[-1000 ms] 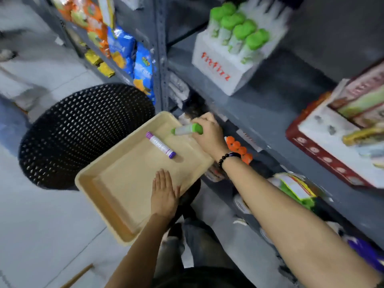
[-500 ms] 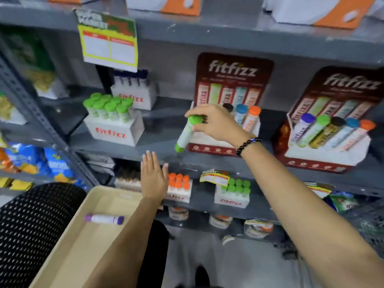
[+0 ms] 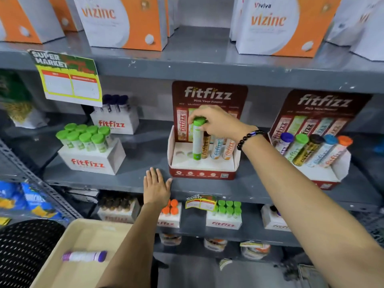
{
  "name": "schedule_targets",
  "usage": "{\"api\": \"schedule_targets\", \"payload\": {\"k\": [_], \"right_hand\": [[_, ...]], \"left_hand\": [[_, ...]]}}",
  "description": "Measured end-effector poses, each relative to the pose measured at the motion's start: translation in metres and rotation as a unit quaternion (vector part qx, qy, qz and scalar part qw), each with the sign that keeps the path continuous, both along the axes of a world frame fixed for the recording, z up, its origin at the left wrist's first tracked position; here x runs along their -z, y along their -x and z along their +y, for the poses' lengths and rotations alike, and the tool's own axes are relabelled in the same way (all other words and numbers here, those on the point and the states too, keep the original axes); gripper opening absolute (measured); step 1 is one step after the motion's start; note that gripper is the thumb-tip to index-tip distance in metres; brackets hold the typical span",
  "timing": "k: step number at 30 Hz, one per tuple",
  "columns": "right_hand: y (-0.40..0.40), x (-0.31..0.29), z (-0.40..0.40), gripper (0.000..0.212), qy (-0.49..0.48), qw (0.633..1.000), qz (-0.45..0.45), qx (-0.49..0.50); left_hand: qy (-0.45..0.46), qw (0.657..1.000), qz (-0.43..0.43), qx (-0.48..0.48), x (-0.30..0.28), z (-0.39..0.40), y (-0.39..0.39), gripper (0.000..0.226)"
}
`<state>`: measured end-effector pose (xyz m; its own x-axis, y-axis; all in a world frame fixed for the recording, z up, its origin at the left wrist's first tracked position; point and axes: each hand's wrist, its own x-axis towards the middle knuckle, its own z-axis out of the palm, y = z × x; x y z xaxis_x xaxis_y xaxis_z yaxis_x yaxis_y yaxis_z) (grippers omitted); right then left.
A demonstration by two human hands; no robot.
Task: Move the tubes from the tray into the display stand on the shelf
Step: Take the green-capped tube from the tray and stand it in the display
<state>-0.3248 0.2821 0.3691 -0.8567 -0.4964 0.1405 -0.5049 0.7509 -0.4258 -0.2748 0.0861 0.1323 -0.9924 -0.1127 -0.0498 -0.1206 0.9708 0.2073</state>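
My right hand (image 3: 216,123) grips the green cap of a green-capped tube (image 3: 197,142), held upright with its base in the red-and-white display stand (image 3: 202,173) on the middle shelf. Three other tubes stand to its right in the stand, and two holes to its left are bare. My left hand (image 3: 155,187) lies flat and open on the shelf edge beside the stand's left corner. A purple-capped tube (image 3: 84,256) lies on its side in the beige tray (image 3: 68,273) at the lower left.
A second display stand (image 3: 332,175) with several tubes sits to the right. White boxes of green-capped tubes (image 3: 91,159) and dark-capped tubes (image 3: 115,119) stand left. Orange boxes (image 3: 124,21) fill the upper shelf. A black mesh bin (image 3: 22,250) is beside the tray.
My right hand carried the green-capped tube up from the tray and turned it upright into the stand. My left hand left the tray and now rests on the shelf edge.
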Motion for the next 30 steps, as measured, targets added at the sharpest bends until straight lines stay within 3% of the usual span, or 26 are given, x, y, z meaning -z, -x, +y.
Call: {"api": "schedule_targets", "payload": {"k": [3, 10, 15, 21, 30], "right_hand": [[0.004, -0.005, 0.000, 0.051, -0.012, 1.000, 0.000, 0.008], [0.009, -0.018, -0.007, 0.041, -0.084, 0.996, -0.010, 0.021], [0.007, -0.017, -0.015, 0.006, -0.027, 0.998, -0.034, 0.047], [0.013, -0.010, -0.019, 0.051, -0.016, 0.996, -0.027, 0.085], [0.011, -0.006, -0.020, 0.036, -0.028, 0.998, -0.007, 0.048]], "left_hand": [[-0.001, 1.000, -0.003, 0.002, 0.001, 0.000, 0.001, 0.064], [-0.003, 1.000, -0.004, 0.007, 0.001, -0.001, 0.000, 0.064], [0.005, 1.000, -0.009, 0.010, -0.001, 0.000, -0.002, 0.063], [0.013, 1.000, -0.014, 0.011, -0.004, 0.000, -0.003, 0.064], [0.001, 1.000, -0.016, 0.010, -0.003, 0.000, -0.002, 0.064]]}}
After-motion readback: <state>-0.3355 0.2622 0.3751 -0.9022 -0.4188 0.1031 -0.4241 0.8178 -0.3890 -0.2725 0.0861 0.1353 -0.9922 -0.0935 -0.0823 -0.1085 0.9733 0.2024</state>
